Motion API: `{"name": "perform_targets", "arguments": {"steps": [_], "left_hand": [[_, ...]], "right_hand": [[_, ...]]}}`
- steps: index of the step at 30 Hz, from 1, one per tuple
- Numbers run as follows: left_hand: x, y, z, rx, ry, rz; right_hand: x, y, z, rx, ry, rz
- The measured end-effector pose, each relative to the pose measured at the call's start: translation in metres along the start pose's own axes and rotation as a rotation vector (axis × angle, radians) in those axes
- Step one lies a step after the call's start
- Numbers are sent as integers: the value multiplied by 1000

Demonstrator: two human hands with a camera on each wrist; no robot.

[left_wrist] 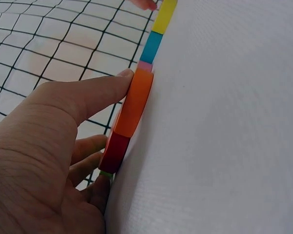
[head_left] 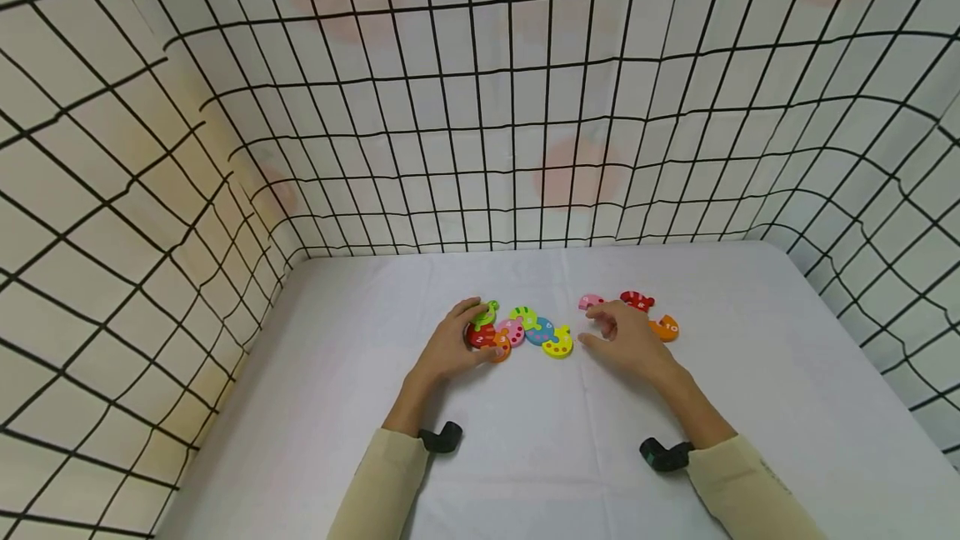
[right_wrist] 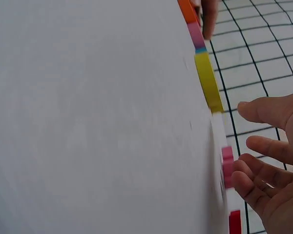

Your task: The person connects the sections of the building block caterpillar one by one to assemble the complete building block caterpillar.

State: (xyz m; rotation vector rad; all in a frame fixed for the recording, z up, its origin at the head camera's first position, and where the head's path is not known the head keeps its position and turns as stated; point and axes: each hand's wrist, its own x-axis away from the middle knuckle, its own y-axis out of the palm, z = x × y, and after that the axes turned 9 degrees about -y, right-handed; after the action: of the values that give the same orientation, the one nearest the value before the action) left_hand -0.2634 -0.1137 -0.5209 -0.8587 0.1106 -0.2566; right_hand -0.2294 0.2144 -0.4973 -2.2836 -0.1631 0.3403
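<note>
A joined chain of colorful, flat animal-shaped puzzle pieces lies on the white cloth in the head view. My left hand (head_left: 451,343) curls around its left end. The thumb touches the orange piece (left_wrist: 136,105), and the other fingers reach around behind the red piece (left_wrist: 115,153) to the green piece (head_left: 487,314). Rightward the chain runs through pink (head_left: 512,332), yellow-green (head_left: 522,317), blue (head_left: 540,331) and yellow (head_left: 557,344) pieces. My right hand (head_left: 627,339) hovers right of the yellow piece with fingers loosely bent and nothing between them.
Loose pieces lie beyond and beside the right hand: a pink one (head_left: 590,301), a red striped one (head_left: 637,300) and an orange one (head_left: 666,328). Black wire mesh (head_left: 512,125) stands behind and along both sides of the white-covered table (head_left: 525,465). Black wrist devices (head_left: 442,437) sit at both sleeves.
</note>
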Motion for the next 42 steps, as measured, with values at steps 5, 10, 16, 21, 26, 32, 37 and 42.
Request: {"name": "perform_targets", "arguments": {"steps": [5, 10, 16, 21, 26, 32, 37, 42], "left_hand": [[0, -1, 0, 10, 16, -6], [0, -2, 0, 26, 19, -3], [0, -1, 1, 35, 3, -7], [1, 0, -1, 37, -8, -3], [0, 0, -1, 37, -8, -7], [-1, -1, 0, 36, 3, -18], [-1, -2, 0, 35, 12, -22], [0, -2, -1, 18, 0, -19]], "right_hand": [[3, -17, 18, 44, 9, 49], [1, -35, 32, 82, 14, 78], [-4, -45, 45, 125, 21, 100], [-8, -47, 51, 144, 36, 83], [-10, -49, 56, 172, 41, 34], [-11, -51, 61, 186, 73, -6], [-12, -51, 63, 172, 84, 0], [-11, -51, 64, 161, 88, 13]]}}
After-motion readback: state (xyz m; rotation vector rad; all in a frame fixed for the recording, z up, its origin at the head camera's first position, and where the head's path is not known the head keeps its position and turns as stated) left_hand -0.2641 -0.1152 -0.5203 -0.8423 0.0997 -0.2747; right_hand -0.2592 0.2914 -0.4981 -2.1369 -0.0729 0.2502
